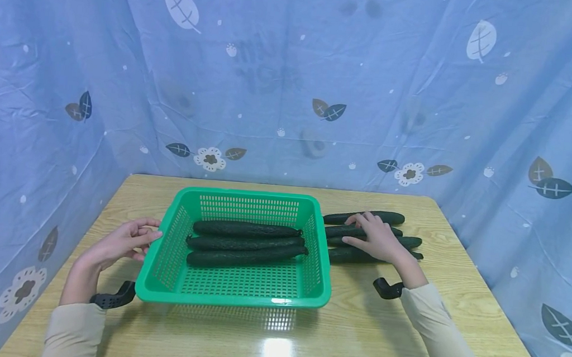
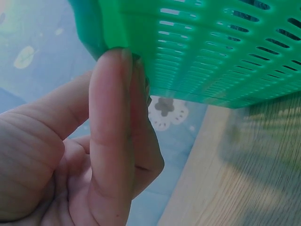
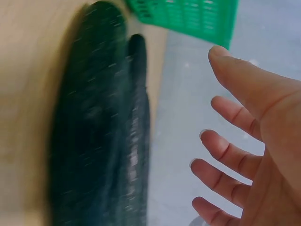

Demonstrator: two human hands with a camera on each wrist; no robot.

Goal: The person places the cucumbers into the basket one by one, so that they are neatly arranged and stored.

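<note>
Left fingers point(image 2: 110, 117) pinch green basket point(image 1: 231, 301) at nine o'clock; right fingers point(image 3: 221, 147) spread.
Three cucumbers point(image 1: 245, 245) inside; outer cucumbers point(image 1: 411, 242), three o'clock, part-hidden.

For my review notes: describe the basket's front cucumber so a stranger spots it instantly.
Start at the wooden table and find the green basket. Inside, three dark cucumbers lie side by side. In the head view, the front cucumber is the lowest of them.
</note>
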